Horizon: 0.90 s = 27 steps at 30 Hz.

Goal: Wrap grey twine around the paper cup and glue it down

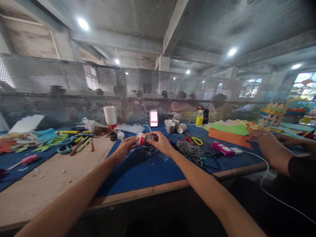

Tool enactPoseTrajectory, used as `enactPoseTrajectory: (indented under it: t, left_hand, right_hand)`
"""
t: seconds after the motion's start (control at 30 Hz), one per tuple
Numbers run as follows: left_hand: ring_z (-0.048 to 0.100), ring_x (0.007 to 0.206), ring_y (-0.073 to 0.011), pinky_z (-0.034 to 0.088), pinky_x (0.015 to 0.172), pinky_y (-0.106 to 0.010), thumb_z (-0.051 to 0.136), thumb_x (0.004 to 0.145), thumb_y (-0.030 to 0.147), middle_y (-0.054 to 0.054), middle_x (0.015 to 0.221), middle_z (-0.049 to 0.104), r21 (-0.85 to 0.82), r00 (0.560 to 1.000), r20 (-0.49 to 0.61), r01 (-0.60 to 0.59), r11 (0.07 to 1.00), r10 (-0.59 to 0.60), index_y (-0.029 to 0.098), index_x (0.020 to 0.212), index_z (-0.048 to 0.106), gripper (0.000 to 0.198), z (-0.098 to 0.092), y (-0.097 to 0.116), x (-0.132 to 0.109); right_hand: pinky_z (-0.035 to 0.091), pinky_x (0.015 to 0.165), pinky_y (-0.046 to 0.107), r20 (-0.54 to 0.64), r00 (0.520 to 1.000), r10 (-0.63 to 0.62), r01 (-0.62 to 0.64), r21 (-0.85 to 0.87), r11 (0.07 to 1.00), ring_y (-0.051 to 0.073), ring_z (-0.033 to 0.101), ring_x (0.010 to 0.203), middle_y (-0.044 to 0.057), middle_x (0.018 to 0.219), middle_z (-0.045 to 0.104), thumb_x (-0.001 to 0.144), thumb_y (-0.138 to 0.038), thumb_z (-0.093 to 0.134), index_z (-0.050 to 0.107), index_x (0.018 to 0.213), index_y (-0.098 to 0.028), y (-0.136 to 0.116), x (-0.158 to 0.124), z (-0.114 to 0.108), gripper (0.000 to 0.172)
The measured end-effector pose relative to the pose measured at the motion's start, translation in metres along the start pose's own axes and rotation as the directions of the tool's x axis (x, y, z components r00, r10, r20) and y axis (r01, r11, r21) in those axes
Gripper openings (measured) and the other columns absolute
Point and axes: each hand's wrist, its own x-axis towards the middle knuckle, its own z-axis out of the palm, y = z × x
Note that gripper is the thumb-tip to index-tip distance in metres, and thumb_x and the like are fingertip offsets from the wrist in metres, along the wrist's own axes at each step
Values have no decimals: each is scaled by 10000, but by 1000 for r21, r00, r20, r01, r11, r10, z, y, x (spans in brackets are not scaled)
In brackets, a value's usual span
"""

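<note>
Perforated screen (138, 82), lit ceiling lamps (83, 24), green sheet (229, 128) overlapping orange sheet (228, 138), pink-headed stick (29, 159)

Worn on the person's head, the lone camera looks from close behind the blue mat (123, 181), forward across it toward the mesh screen (138, 80) beyond.

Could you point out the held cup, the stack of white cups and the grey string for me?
Held cup (142, 139): head view, on its red-and-white side.
Stack of white cups (110, 116): head view, on the middle of its side.
Grey string (189, 149): head view, on the middle of the heap.
</note>
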Motion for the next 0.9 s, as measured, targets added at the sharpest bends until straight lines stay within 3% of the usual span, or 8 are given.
enactPoseTrajectory:
  t: [0.2,0.53,0.77,0.9]
  left_hand:
    - [694,917,-262,495,911,-372,909,684,438,-84,951,797,50,1000,13,-11,999,10,198,949,845,364,4,2,-3]
    - [662,855,-228,457,841,-330,867,685,438,-59,865,773,80,998,-51,32,996,-28,204,797,815,264,5,5,-5]
    - [669,930,-254,448,891,-352,843,702,455,-55,918,787,109,997,-72,34,993,-26,230,826,819,258,2,2,-2]
    - [676,938,-262,446,891,-361,837,702,465,-72,932,792,125,996,-85,39,991,-29,210,855,820,298,4,3,-4]
  right_hand:
    - [535,999,374,-1,999,-51,51,-27,998,207,671,1061,92,1208,661,852,-355,797,663,1188,-191,3,-1,4,397]
    - [548,992,380,16,1000,-24,23,24,999,205,688,1033,92,1232,660,852,-343,784,637,1187,-196,3,-1,3,394]
    - [518,1011,365,-51,985,-165,159,-104,982,199,658,1013,47,1035,658,879,-197,718,662,958,-206,-1,0,-1,97]
    - [505,1000,362,-49,971,-233,222,-162,961,209,646,1020,50,998,657,891,-147,685,663,899,-205,-3,0,-3,62]
